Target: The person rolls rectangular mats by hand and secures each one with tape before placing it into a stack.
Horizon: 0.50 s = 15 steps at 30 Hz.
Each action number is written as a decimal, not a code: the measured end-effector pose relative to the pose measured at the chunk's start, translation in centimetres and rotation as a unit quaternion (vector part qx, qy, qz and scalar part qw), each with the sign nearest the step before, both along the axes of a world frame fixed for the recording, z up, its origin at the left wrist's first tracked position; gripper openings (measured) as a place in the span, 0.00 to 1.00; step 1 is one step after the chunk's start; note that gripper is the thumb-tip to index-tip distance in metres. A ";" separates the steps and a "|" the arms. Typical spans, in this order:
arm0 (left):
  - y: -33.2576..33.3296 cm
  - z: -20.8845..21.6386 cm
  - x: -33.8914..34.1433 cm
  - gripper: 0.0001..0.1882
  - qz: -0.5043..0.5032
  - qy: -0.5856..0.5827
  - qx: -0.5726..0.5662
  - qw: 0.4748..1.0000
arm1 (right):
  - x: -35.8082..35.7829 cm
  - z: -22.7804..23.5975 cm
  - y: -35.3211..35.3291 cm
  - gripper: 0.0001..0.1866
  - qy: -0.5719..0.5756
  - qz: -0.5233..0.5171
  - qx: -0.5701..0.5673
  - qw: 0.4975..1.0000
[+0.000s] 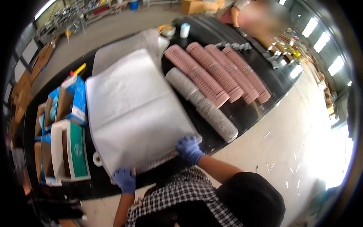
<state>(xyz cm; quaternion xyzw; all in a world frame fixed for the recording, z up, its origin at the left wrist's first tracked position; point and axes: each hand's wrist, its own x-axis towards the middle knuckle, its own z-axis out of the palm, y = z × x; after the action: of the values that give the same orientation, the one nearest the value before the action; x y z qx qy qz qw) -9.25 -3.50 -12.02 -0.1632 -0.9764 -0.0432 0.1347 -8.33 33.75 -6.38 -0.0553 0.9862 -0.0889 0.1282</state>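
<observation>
A large white sheet (128, 102) with a faint crease across it lies over a grey mat whose speckled edge shows along the near side. My left hand (125, 180), in a blue glove, is closed on the sheet's near left corner. At the near right corner my right hand (189, 150), gloved the same way, has its fingers curled over the edge. Just right of the sheet lie grey speckled rolls (215, 117) end to end. Several pink textured rolls (196, 75) are lined up beyond them.
Blue boxes (78, 99) and a green and white carton (78, 151) stand at the table's left, near a small white roll (97, 159). More grey mats (124, 47), a white cup (185, 30) and tape (166, 30) lie at the far side. A person (235, 17) is beyond the black table (264, 75).
</observation>
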 end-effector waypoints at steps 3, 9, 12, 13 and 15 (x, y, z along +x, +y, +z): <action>-0.5 -0.7 1.4 0.18 -0.010 -0.076 -0.020 0.997 | 2.0 1.9 0.1 0.31 -0.070 -0.016 0.002 0.997; 1.1 2.1 -0.5 0.24 0.105 -0.044 0.058 0.992 | 0.4 -1.5 0.1 0.36 0.017 -0.064 -0.025 0.997; 0.3 1.8 -3.0 0.28 0.093 -0.109 0.070 0.987 | -1.3 -1.1 -0.1 0.38 0.017 -0.066 -0.011 0.998; 0.4 1.7 -2.9 0.28 0.093 -0.107 0.071 0.987 | -1.4 -0.6 -0.2 0.38 0.019 -0.064 -0.010 0.998; 0.7 2.3 -2.2 0.31 0.136 -0.083 0.052 0.986 | -1.4 -0.1 -0.5 0.37 0.000 -0.083 -0.017 0.996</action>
<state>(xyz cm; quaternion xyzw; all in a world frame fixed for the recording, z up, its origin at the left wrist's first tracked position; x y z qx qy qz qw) -11.41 -2.84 -9.75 -0.0171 -0.9937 -0.0885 0.0665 -9.76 33.21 -6.50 0.0251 0.9857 -0.1156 0.1198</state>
